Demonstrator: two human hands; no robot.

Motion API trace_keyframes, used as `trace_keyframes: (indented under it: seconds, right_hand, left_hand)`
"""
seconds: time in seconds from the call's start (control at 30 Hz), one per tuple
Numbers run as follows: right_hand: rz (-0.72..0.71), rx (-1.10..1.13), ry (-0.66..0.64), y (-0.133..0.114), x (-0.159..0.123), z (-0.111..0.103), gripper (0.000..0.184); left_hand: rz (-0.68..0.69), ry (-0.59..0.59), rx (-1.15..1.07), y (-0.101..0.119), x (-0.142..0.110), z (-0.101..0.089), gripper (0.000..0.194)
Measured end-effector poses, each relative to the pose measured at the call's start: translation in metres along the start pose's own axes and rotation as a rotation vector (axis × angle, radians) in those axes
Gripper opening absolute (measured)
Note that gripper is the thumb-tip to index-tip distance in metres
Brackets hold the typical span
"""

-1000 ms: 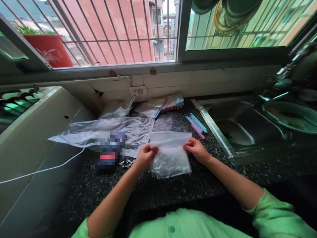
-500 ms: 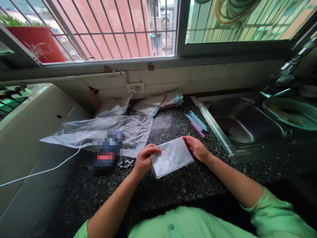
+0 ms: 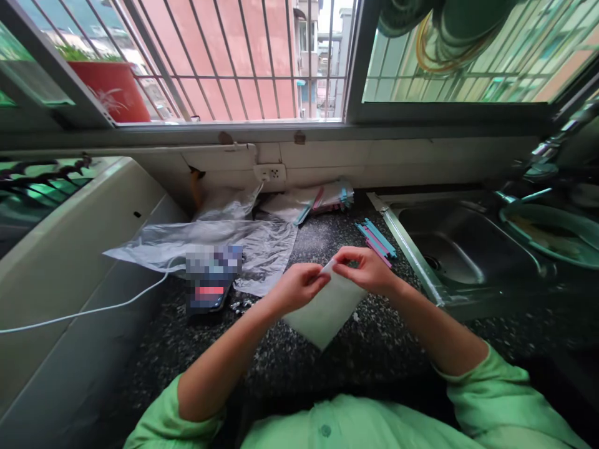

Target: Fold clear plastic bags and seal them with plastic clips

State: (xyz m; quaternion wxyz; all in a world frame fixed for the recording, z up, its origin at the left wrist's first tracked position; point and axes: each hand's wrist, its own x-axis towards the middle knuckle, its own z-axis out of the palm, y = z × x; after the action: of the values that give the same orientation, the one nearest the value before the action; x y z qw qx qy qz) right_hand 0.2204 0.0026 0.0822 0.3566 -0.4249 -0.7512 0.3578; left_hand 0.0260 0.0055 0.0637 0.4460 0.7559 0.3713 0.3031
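Observation:
A translucent white plastic bag (image 3: 327,312), flat and rectangular, hangs tilted above the dark speckled counter (image 3: 281,368). My left hand (image 3: 299,287) pinches it near the upper edge, with thumb and forefinger together. Close beside it my right hand (image 3: 362,268) pinches the same edge, the fingertips of both hands nearly meeting. The gripped edge is partly hidden by the fingers. Just beyond my right hand lie several blue and pink plastic strips (image 3: 377,240), next to the sink.
A clear plastic sheet (image 3: 266,255) spreads behind a phone-like device (image 3: 210,280), blurred out. Filled clear bags with coloured strips (image 3: 322,199) lie by the wall. The sink (image 3: 440,243) is right, holding a green basin (image 3: 556,234) at its far side. A white cable (image 3: 93,308) crosses left.
Both hands have come together at the bag's upper edge; before, they held its opposite sides. The bag has turned so a corner points down. The camera view has shifted slightly.

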Motion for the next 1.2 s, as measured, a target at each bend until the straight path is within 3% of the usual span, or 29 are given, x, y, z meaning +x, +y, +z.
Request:
trace_keyframes:
  seconds: [0.13, 0.27, 0.43, 0.53, 0.63, 0.8, 0.87, 0.93, 1.0, 1.13, 1.2]
  right_hand:
    - [0.09, 0.062, 0.037, 0.008, -0.002, 0.008, 0.022]
    - [0.218, 0.225, 0.116, 0.026, -0.008, 0.016, 0.029]
    - [0.256, 0.232, 0.004, 0.033, -0.014, 0.031, 0.026]
    - [0.27, 0.28, 0.032, 0.034, -0.016, 0.036, 0.026]
    - [0.244, 0.275, 0.131, 0.037, -0.017, 0.037, 0.026]
    - [0.223, 0.302, 0.351, 0.046, -0.014, 0.026, 0.026]
    - [0.215, 0.298, 0.414, 0.05, -0.012, 0.021, 0.027]
    - [0.215, 0.298, 0.44, 0.052, -0.011, 0.018, 0.03]
    - [0.215, 0.333, 0.405, 0.053, -0.01, 0.018, 0.033]
    - [0.226, 0.41, 0.175, 0.055, -0.011, 0.028, 0.051]
    - [0.293, 0.381, 0.094, 0.058, -0.013, 0.037, 0.046]
  left_hand:
    - [-0.11, 0.204, -0.265, -0.007, -0.004, 0.012, 0.037]
    - [-0.208, 0.227, -0.483, -0.021, -0.014, 0.012, 0.043]
    - [-0.223, 0.37, -0.461, -0.031, -0.015, 0.017, 0.043]
    - [-0.221, 0.404, -0.426, -0.033, -0.015, 0.019, 0.043]
    - [-0.239, 0.352, -0.462, -0.035, -0.016, 0.02, 0.044]
    - [-0.425, -0.054, -0.579, -0.046, -0.015, 0.03, 0.042]
    - [-0.493, -0.076, -0.559, -0.05, -0.014, 0.036, 0.039]
    - [-0.516, -0.023, -0.542, -0.054, -0.013, 0.041, 0.037]
    - [-0.501, 0.026, -0.549, -0.055, -0.013, 0.044, 0.035]
    - [-0.443, 0.178, -0.577, -0.057, -0.013, 0.045, 0.032]
    - [-0.426, 0.232, -0.568, -0.056, -0.014, 0.043, 0.033]
